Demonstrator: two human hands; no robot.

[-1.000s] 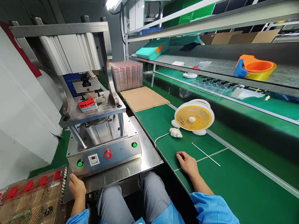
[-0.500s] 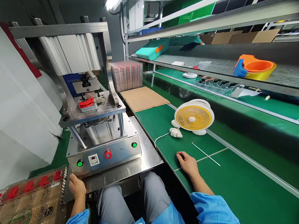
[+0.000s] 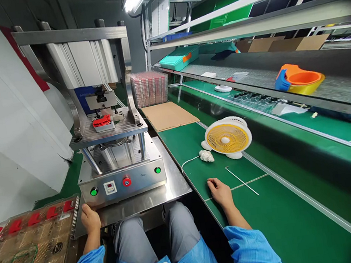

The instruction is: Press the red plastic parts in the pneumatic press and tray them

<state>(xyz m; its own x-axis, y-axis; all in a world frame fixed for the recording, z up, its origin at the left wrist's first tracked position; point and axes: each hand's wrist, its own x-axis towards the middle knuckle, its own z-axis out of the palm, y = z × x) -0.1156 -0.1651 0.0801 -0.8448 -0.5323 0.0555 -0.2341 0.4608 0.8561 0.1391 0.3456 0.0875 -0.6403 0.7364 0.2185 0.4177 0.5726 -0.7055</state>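
Note:
My left hand [image 3: 90, 218] rests on the front left corner of the steel base plate [image 3: 146, 201] of a small press machine [image 3: 116, 158], its fingers curled loosely with nothing in them. My right hand [image 3: 220, 191] lies on the near edge of the green bench [image 3: 272, 205], fingers bent and holding nothing. A red part [image 3: 103, 121] sits in the fixture on the press table, under the ram. A clear tray [image 3: 24, 246] with a row of red parts lies at my left, next to my left hand.
A small yellow and white fan [image 3: 228, 137] stands on the bench beyond my right hand, its white cord beside it. Further back lie a cardboard sheet [image 3: 168, 115] and a stack of clear trays [image 3: 150, 88]. Orange and yellow bowls [image 3: 301, 79] sit on the shelf at right.

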